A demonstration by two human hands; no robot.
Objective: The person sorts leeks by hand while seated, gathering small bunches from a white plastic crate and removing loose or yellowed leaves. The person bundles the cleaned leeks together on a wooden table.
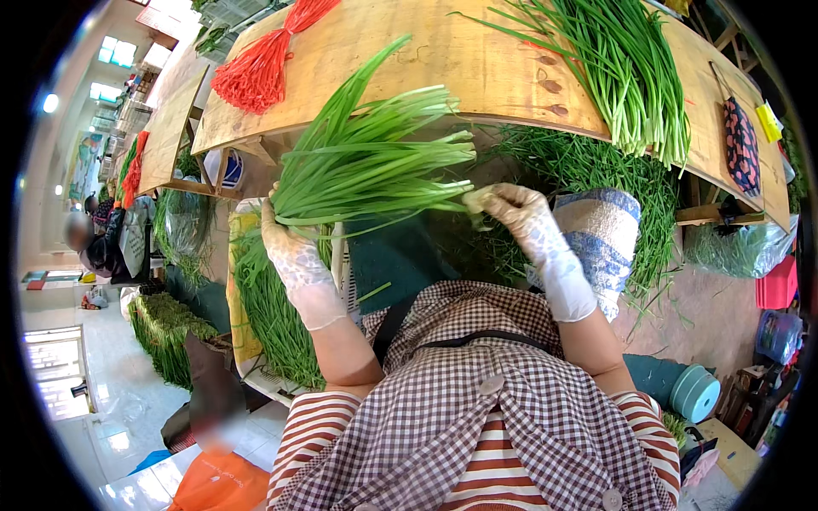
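A fanned bunch of green Chinese chives point(364, 160) lies in my left hand point(287, 249), which is closed around its leafy end and wears a thin patterned glove. The pale cut ends point right. My right hand point(511, 207), gloved too, is at the lowest stem ends, its thumb and fingertips pinched together on a pale bit of stem or leaf. On the wooden table point(479, 70) ahead, a pile of chives point(639, 83) rests at the right and a bundle of red plastic ties point(262, 73) at the left.
A crate of chives point(275, 313) stands by my left side. Loose green leaves point(613, 166) heap under the table, beside a blue-and-white cloth point(597, 236) over my leg. A patterned pouch point(741, 147) hangs at the table's right. Other people point(105, 239) are at the left.
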